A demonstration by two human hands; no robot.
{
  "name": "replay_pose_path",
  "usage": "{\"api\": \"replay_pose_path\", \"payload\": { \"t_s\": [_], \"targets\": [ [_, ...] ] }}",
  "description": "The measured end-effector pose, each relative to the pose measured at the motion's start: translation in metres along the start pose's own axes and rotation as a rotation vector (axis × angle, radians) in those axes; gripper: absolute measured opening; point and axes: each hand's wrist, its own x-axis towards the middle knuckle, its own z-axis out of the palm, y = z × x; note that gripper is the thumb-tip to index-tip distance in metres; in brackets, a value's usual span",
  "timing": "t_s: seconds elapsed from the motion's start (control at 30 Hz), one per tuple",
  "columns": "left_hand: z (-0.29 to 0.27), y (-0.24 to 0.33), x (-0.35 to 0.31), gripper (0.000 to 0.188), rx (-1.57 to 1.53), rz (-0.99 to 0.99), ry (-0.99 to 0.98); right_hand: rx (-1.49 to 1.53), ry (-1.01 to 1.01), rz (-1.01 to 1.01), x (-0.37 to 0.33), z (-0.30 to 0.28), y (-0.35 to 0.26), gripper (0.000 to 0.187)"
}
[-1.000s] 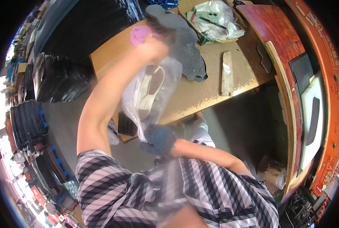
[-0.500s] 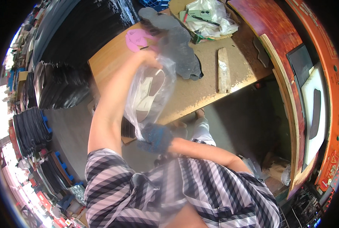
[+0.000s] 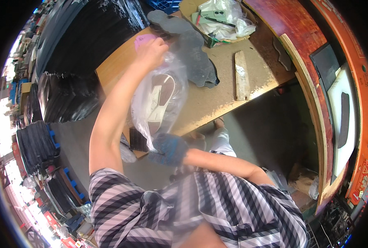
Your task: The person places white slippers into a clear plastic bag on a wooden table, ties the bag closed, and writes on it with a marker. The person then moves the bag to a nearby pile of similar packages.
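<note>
**2 hands at 1 clear plastic bag, a shoe sole inside**

Gripped in the gloved right hand [image 3: 168, 149] is the gathered lower end of a clear plastic bag [image 3: 177, 97]. The bare left hand [image 3: 153, 54] is at the bag's upper end, fingers curled; whether they pinch the film, I cannot tell. Inside the bag, between the 2 hands, is a brown-and-white shoe sole [image 3: 162, 96], lying lengthwise and slightly tilted.

The left arm reaches far forward, up and over the workbench [image 3: 221, 95], its elbow gently bent. The right arm folds across the front of the body, elbow out to the side, with the hand just short of the bench's near edge.

By the left hand, a pink sheet [image 3: 142, 40] lies on the bench, partly hidden. Dark grey sheet pieces [image 3: 196, 56] overlap just beyond the bag, and farther right rests 1 worn wooden strip [image 3: 242, 76].

Toward the far edge, a carton [image 3: 186, 7] holds crumpled clear plastic [image 3: 244, 29], a pale green rectangular object [image 3: 215, 16], 1 red pen [image 3: 198, 17] and 1 black pen [image 3: 220, 21]. Behind it is part of a blue crate [image 3: 164, 4].
</note>
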Motion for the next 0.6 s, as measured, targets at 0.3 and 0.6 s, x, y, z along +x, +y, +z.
{"api": "replay_pose_path", "payload": {
  "t_s": [0.3, 0.6],
  "targets": [
    [-0.008, 0.028, 0.029, 0.024, -0.527, -0.205, -0.353, 0.055, 0.027, -0.059, 0.007, -0.001, 0.002, 0.02],
    [-0.065, 0.05, 0.0, 0.025, -0.62, 0.08, 0.044, 0.007, 0.024, 0.0, 0.007, -0.011, -0.007, 0.024]
  ]
}}
